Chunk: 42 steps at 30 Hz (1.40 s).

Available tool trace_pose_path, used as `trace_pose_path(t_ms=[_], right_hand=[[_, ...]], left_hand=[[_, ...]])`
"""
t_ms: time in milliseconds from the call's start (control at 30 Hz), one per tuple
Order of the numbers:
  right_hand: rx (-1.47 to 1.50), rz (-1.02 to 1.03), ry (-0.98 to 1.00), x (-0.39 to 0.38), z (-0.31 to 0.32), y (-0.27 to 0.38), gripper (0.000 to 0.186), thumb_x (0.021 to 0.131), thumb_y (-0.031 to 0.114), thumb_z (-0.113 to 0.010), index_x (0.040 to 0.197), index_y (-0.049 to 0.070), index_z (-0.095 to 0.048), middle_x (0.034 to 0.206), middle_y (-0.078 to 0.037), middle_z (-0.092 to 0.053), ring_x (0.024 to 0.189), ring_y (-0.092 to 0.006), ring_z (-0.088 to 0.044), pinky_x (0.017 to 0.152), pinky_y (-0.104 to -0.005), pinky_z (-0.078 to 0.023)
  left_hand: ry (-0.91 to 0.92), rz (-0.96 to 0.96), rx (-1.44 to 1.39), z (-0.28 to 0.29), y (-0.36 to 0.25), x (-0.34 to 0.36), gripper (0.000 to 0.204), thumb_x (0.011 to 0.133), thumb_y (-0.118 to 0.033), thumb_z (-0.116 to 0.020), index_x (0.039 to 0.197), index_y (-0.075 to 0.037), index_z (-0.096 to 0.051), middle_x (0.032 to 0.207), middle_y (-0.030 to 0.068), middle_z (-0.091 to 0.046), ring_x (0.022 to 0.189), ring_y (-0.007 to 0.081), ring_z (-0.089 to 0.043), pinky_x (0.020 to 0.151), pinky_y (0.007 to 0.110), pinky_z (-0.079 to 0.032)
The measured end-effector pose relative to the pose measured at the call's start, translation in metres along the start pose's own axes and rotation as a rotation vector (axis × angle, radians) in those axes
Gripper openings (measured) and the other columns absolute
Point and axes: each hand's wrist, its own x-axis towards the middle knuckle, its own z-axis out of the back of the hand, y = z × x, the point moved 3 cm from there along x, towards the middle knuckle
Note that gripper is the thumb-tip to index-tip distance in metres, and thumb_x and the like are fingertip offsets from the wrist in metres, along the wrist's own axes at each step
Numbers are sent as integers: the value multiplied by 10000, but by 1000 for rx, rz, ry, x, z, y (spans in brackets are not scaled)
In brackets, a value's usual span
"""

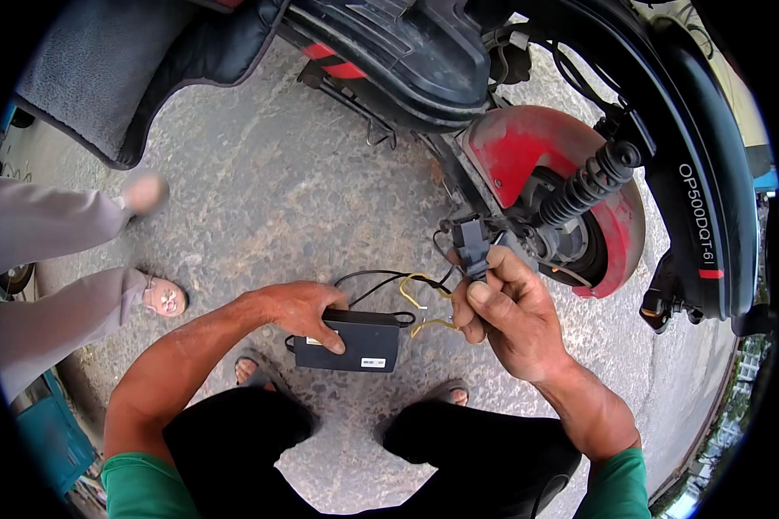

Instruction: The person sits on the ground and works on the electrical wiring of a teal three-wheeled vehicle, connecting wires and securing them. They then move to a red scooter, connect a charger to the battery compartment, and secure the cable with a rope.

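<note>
My left hand (pixel 296 310) grips a black power adapter box (pixel 368 350) from its left end, thumb on top. A white label sits on the box's near face. From its far side a black cable (pixel 379 278) curves toward my right hand (pixel 521 318). That hand pinches a black plug (pixel 471 242) between thumb and fingers, holding it up near the scooter's rear wheel. Yellow wires (pixel 409 297) hang between the box and my right hand, with pale tips that look stripped. Whether they join the cable or the plug is hidden behind my fingers.
An electric scooter (pixel 389 52) stands ahead, its red rear fender (pixel 610 259) and coil shock absorber (pixel 587 183) close to my right hand. Another person's legs (pixel 61 216) are at the left. A grey padded cover (pixel 104 78) hangs at upper left; a teal box (pixel 56 432) sits at lower left.
</note>
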Motion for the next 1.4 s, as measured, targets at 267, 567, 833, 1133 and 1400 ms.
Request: trace_pose_path(t_ms=[267, 567, 833, 1133, 1400], right_hand=[[-137, 20, 36, 36, -16, -37, 427, 1031, 132, -513, 1395, -53, -387, 948, -85, -669, 736, -96, -603, 637, -251, -493], [-197, 23, 231, 26, -53, -48, 496, 1035, 179, -527, 1398, -111, -357, 950, -111, -670, 756, -121, -611, 686, -282, -516], [-319, 107, 292, 26, -67, -49, 534, 1036, 197, -505, 1443, -98, -326, 1003, -142, -673, 771, -159, -620, 701, -302, -526], [-274, 167, 313, 21, -65, -57, 530, 1011, 167, -515, 1422, -115, -339, 994, -172, -673, 780, -185, -636, 700, -333, -532], [-274, 92, 265, 11, -68, -60, 521, 1019, 177, -535, 1421, -104, -359, 949, -98, -664, 755, -123, -603, 689, -287, -504]], left_hand=[[75, 19, 169, 17, 60, 25, 740, 712, -470, -851, 1207, 32, -626, 1051, 190, -693, 995, 307, -667, 812, 422, -517], [153, -100, 261, 10, 47, 19, 700, 716, -491, -841, 1139, 28, -637, 973, 170, -679, 923, 297, -660, 756, 430, -506], [228, -33, 263, 0, 51, 10, 784, 744, -489, -835, 1323, -27, -578, 1282, 186, -623, 1211, 323, -584, 978, 418, -486], [308, 105, 361, -6, -5, -6, 725, 788, -474, -813, 1377, -133, -562, 1328, 143, -604, 1233, 276, -564, 1011, 404, -463], [289, -165, 303, -11, 25, 17, 596, 827, -375, -787, 1273, -35, -589, 1133, 132, -676, 1051, 284, -639, 886, 449, -480]])
